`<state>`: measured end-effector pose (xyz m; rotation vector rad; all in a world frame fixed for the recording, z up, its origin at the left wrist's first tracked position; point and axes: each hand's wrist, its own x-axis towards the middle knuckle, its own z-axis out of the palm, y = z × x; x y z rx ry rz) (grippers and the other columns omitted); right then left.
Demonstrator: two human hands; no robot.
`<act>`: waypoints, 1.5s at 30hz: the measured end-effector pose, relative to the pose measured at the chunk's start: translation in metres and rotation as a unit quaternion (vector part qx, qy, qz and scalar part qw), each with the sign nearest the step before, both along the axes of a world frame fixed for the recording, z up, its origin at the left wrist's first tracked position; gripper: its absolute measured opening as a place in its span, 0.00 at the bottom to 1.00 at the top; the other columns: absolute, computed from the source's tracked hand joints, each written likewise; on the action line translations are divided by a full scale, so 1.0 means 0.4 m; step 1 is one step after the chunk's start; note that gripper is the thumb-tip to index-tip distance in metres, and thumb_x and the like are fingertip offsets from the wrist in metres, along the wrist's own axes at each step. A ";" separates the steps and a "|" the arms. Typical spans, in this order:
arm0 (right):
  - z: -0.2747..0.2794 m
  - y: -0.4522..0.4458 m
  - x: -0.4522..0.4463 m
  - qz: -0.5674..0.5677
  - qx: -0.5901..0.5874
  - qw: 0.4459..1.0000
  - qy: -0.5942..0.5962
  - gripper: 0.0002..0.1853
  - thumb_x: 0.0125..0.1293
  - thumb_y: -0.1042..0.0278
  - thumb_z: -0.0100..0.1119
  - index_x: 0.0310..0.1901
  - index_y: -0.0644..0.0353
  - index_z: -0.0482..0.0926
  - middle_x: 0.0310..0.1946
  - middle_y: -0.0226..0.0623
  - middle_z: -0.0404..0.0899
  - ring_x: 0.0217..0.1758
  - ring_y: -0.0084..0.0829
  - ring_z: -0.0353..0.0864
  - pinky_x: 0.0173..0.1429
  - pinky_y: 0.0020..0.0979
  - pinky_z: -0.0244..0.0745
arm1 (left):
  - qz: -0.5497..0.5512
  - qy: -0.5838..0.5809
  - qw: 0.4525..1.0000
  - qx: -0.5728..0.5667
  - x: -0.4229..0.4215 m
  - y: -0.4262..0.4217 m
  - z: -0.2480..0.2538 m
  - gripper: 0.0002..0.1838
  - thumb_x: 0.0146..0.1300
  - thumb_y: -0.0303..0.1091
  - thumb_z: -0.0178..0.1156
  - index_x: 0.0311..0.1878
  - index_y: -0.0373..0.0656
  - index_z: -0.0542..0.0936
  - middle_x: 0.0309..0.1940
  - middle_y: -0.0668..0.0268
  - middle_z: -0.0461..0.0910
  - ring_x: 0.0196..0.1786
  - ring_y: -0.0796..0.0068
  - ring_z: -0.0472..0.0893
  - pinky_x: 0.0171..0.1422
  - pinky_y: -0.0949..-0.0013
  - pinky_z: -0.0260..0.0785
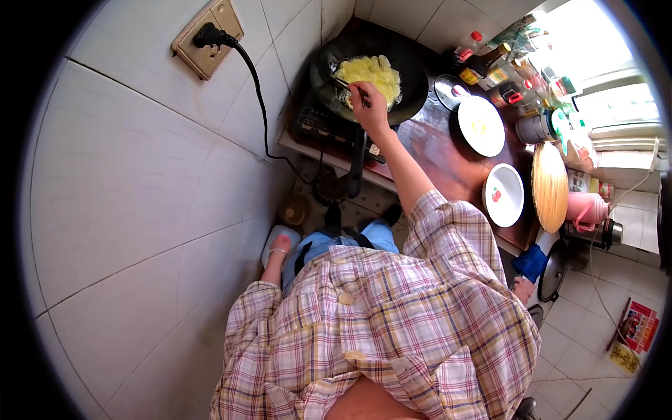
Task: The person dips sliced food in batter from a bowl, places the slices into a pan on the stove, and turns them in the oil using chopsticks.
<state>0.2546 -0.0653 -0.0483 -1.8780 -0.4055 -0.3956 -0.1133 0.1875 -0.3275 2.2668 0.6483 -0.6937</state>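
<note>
A thin dark utensil (341,82) is gripped in the closed fingers of the right hand (371,110), its tip among yellow slices (371,73) in the wok (413,80). By the left hand (281,243), a white object (294,238) is seen (whether it is gripped, and how far the fingers are opened, cannot be told).

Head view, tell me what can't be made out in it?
Head view: part of the dark utensil, hidden by the right hand gripping it.
Head view: what the white object at the left hand is; too small and shadowed.
Head view: the lettering on the bottles; too small.
Head view: the scene outside the window; washed out by glare.
</note>
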 end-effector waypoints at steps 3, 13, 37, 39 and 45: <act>-0.020 -0.016 0.036 -0.023 0.019 1.000 -0.006 0.03 0.60 0.75 0.57 0.35 0.62 0.77 0.33 0.44 0.78 0.34 0.45 0.79 0.35 0.31 0.75 | 0.017 -0.009 1.000 0.009 0.017 -0.005 0.016 0.11 0.55 0.40 0.55 0.35 0.44 0.80 0.35 0.56 0.81 0.42 0.56 0.80 0.48 0.60 0.71; -0.004 -0.086 0.033 -0.069 0.061 0.995 0.042 0.04 0.61 0.75 0.57 0.37 0.62 0.79 0.31 0.41 0.77 0.28 0.29 0.80 0.33 0.26 0.74 | 0.007 -0.013 1.000 0.003 -0.027 0.010 0.007 0.11 0.55 0.41 0.57 0.34 0.45 0.80 0.35 0.58 0.82 0.41 0.57 0.80 0.48 0.60 0.72; 0.055 -0.193 0.044 -0.093 -0.055 0.991 -0.075 0.05 0.59 0.74 0.58 0.37 0.60 0.79 0.33 0.41 0.77 0.34 0.40 0.79 0.36 0.31 0.75 | 0.044 0.043 0.997 -0.036 -0.005 0.027 -0.039 0.14 0.54 0.41 0.58 0.41 0.46 0.80 0.38 0.57 0.81 0.44 0.58 0.80 0.50 0.61 0.71; 0.037 -0.197 0.090 -0.121 -0.068 0.988 -0.068 0.05 0.60 0.73 0.58 0.37 0.60 0.79 0.33 0.41 0.77 0.34 0.40 0.79 0.36 0.32 0.75 | 0.031 0.069 0.997 -0.025 -0.008 0.027 -0.024 0.13 0.54 0.40 0.57 0.41 0.46 0.80 0.38 0.57 0.81 0.44 0.59 0.80 0.50 0.62 0.71; 0.026 -0.194 0.076 -0.028 -0.039 0.999 -0.024 0.06 0.61 0.72 0.58 0.39 0.59 0.79 0.34 0.41 0.77 0.35 0.40 0.80 0.39 0.31 0.76 | 0.015 0.002 1.000 0.015 -0.037 0.039 -0.046 0.11 0.55 0.40 0.58 0.39 0.47 0.80 0.28 0.62 0.82 0.28 0.70 0.80 0.36 0.66 0.73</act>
